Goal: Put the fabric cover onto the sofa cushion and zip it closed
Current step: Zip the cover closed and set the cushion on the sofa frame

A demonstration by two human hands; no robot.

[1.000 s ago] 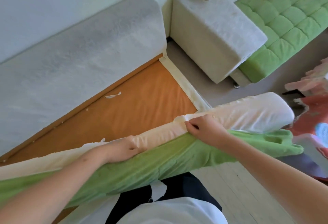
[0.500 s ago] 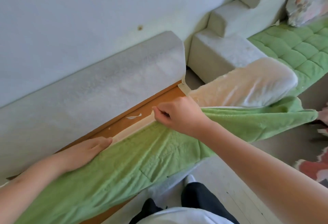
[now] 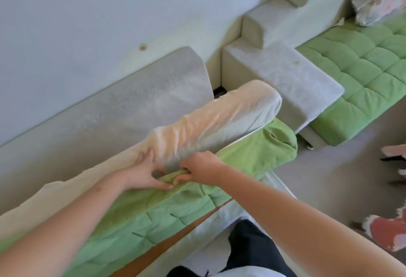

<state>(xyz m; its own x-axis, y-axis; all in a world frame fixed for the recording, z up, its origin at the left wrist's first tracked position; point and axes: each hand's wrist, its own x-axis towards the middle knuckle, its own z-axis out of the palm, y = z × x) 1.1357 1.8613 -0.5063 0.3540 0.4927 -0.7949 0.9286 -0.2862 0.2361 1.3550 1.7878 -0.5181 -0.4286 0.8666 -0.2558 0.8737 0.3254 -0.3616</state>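
A person works a green fabric cover (image 3: 153, 217) over a long sofa cushion (image 3: 219, 118) that runs on a slant from the lower left of the frame to the centre right, its far end lifted in front of a grey backrest (image 3: 131, 105). The cushion's pale lining is bare along its upper side, while the cover lies along its lower side and bags loosely round the far corner at centre right. The left hand (image 3: 145, 173), at mid-frame, lies with fingers spread flat on the bare lining and the thumb stretched along the cover's edge. The right hand (image 3: 197, 167), just beside it, has its fingers curled round the rolled green hem. No zip can be made out. The cushion looks light but bulky, soft enough to bend and dent under a palm. The quilted cover is limp and stretchy-looking, and likely to bunch and drag against the lining. The rolled hem seems the best place to take hold, worked along bit by bit while the flat hand squeezes the foam down. A green quilted sofa (image 3: 362, 68) fills the upper right.
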